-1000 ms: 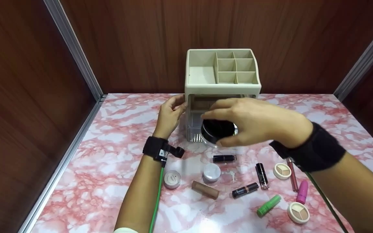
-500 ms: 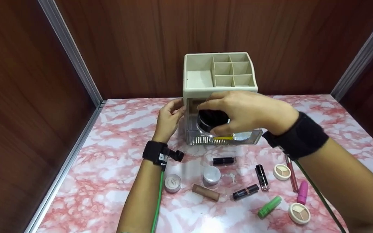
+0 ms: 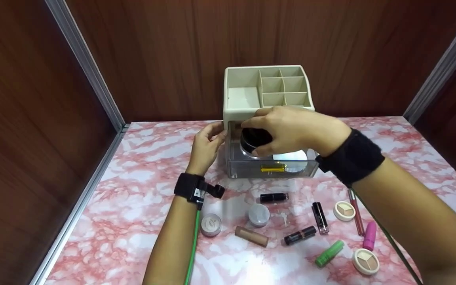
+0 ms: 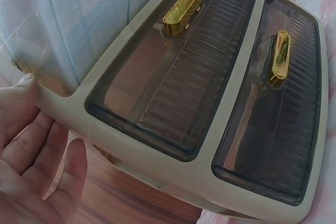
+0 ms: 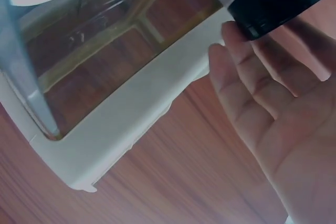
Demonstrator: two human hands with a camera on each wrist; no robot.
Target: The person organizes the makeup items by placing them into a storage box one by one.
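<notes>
A cream makeup organizer (image 3: 269,113) stands at the back, its clear top drawer (image 3: 244,168) pulled out. My right hand (image 3: 291,128) grips a clear jar with a black lid (image 3: 256,138) over the left part of that drawer; the lid also shows in the right wrist view as a black band (image 5: 283,3). A round white item (image 3: 293,155) lies in the drawer beside the jar. My left hand (image 3: 208,144) rests at the organizer's left side, with the thumb at the front corner and fingers loosely extended in the left wrist view.
Two lower drawers (image 4: 168,72) with gold handles are closed. On the marbled table lie white-lidded jars (image 3: 258,215), a brown tube (image 3: 251,236), dark lipsticks (image 3: 300,235), a green tube (image 3: 329,253), a pink tube (image 3: 369,235) and round palettes (image 3: 365,261). Wooden walls enclose the table.
My right hand has carried the black-lidded jar back and slightly left, from in front of the organizer to over the drawer. My left hand stays at the organizer's side. The head view has shifted slightly.
</notes>
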